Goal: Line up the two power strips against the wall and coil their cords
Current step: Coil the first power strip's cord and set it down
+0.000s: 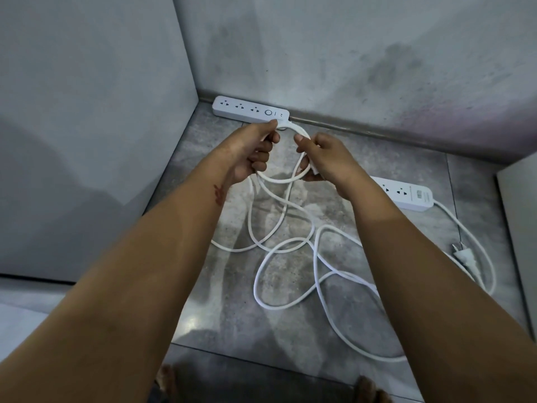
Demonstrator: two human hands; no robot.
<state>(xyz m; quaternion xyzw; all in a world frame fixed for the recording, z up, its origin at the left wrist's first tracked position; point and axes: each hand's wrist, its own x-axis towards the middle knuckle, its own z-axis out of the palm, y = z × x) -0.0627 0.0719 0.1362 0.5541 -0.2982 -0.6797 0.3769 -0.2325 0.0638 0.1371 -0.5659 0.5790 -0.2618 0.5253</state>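
A white power strip [250, 109] lies flat against the back wall in the left corner. Its white cord [286, 216] leaves the strip's right end and runs into my hands, then trails in loose loops over the floor. My left hand [252, 152] grips the cord close to the strip. My right hand [322, 158] pinches the same cord, and a small loop hangs between the two hands. A second white power strip [406, 194] lies out on the floor at the right, away from the wall, partly hidden by my right forearm. Its plug [465, 255] rests on the floor.
Grey walls [319, 53] meet in a corner at the back left, with a baseboard along the floor. A pale panel edge [520, 228] stands at the right. Loose cord loops [293, 286] cover the grey tiled floor between my arms. My feet show at the bottom edge.
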